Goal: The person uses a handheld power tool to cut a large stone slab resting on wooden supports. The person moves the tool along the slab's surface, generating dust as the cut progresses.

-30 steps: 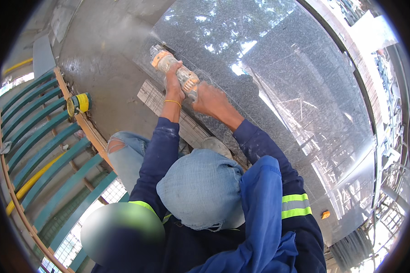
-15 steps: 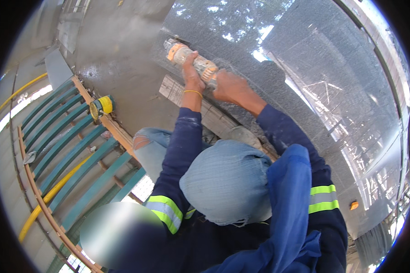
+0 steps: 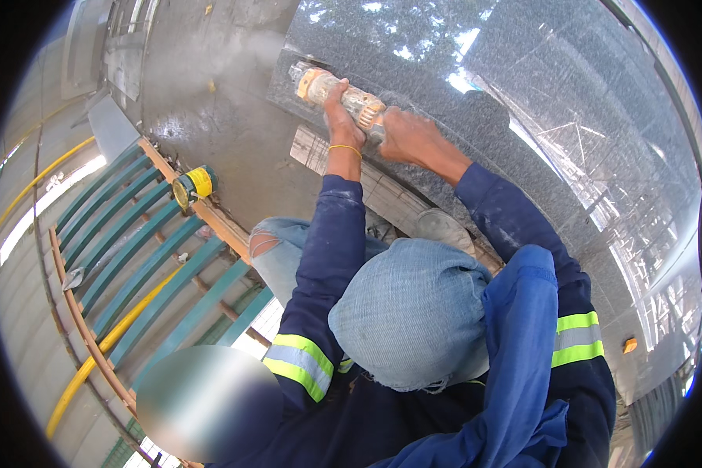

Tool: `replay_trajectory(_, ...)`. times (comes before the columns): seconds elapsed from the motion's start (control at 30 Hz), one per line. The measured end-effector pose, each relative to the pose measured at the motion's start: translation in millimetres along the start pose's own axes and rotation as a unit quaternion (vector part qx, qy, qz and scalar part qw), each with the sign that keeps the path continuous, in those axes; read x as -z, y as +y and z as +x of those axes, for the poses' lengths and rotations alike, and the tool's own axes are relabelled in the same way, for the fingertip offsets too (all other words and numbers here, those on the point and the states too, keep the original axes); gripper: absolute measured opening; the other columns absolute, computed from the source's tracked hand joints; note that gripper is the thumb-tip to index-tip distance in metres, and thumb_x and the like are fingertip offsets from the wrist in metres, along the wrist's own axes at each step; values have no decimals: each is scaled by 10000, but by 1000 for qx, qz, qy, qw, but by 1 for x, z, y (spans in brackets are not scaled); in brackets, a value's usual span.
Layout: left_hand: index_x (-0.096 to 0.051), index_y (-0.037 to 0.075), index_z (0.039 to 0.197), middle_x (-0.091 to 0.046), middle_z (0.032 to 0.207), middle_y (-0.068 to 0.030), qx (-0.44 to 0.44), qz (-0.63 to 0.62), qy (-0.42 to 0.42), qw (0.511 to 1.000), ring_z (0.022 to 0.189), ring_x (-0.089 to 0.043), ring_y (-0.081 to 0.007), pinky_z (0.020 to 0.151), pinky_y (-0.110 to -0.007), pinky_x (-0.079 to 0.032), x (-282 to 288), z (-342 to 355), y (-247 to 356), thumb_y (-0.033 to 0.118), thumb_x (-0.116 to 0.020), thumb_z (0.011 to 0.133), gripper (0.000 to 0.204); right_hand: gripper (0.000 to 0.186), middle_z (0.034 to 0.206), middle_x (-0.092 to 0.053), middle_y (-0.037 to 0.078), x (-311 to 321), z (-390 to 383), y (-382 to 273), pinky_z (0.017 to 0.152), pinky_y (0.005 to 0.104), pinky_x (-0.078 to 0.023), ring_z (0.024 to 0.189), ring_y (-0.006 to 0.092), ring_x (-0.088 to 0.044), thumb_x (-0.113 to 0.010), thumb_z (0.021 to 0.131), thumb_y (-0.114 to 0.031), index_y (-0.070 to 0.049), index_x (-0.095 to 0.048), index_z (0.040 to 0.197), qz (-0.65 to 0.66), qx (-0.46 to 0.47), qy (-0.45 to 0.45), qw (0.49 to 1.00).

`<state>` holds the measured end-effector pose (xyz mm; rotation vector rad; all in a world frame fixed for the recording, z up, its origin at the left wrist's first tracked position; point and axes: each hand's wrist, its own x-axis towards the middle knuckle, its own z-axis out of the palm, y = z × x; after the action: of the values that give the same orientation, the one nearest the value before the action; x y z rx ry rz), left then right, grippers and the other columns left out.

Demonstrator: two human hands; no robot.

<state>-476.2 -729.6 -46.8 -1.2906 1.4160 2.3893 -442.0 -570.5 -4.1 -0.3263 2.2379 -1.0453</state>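
Observation:
A dusty, orange-and-grey angle grinder (image 3: 342, 100) lies across the near-left edge of a dark speckled stone slab (image 3: 476, 132). My left hand (image 3: 342, 117) is wrapped around the middle of its body, thumb on top. My right hand (image 3: 413, 136) closes on the rear end, partly covering it. The tool's head points toward the upper left, at the slab's edge, and its disc cannot be made out. Pale dust drifts off beyond that end, over the grey floor (image 3: 234, 132).
Under the slab's near side sits a pale block (image 3: 310, 150). To the left, a yellow-and-dark can (image 3: 195, 186) rests on the wooden rail of a green slatted frame (image 3: 148, 253). A yellow hose (image 3: 93, 363) runs below the slats. A rounded bulge of light denim (image 3: 409, 312) fills the middle.
The whole view has shifted a little, so most things appear farther right. Both hands keep their hold on the grinder, which stays at the slab's edge.

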Motion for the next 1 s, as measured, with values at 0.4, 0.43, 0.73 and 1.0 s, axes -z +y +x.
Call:
replay_trajectory(0.4, -549, 82, 1072, -570, 890, -62, -12, -11, 8, 1000, 769, -639, -245, 683, -425, -569, -4, -11, -5, 248, -688, 847, 312, 309, 922, -690, 329, 7, -13, 0, 791, 492, -567, 897, 435, -715, -609, 748, -71, 123, -597, 989, 5, 0, -2, 1000)
replay_trajectory(0.43, -549, 83, 1066, -572, 890, -63, -14, -11, 6, 1000, 765, -639, -246, 677, -424, -569, -3, -9, -5, 248, -688, 847, 307, 305, 921, -689, 331, 6, -11, -1, 787, 492, -567, 897, 435, -716, -608, 749, -69, 124, -599, 985, 7, 6, -3, 1000)
replay_trajectory(0.73, -549, 84, 1046, -573, 854, -73, 0, -8, 5, 1000, 719, -643, -257, 653, -425, -572, -8, -12, -2, 249, -687, 841, 297, 285, 899, -688, 329, 4, -8, 1, 769, 504, -566, 867, 456, -710, -606, 739, -66, 123, -597, 952, 8, 8, 12, 1000)
replay_trajectory(1.0, -562, 76, 1063, -572, 855, -64, -17, -9, 10, 1000, 740, -645, -246, 673, -418, -572, -9, -21, -10, 245, -692, 838, 310, 285, 888, -683, 339, 3, -19, 5, 773, 506, -563, 865, 459, -709, -598, 738, -65, 119, -596, 955, 7, 2, 15, 1000)
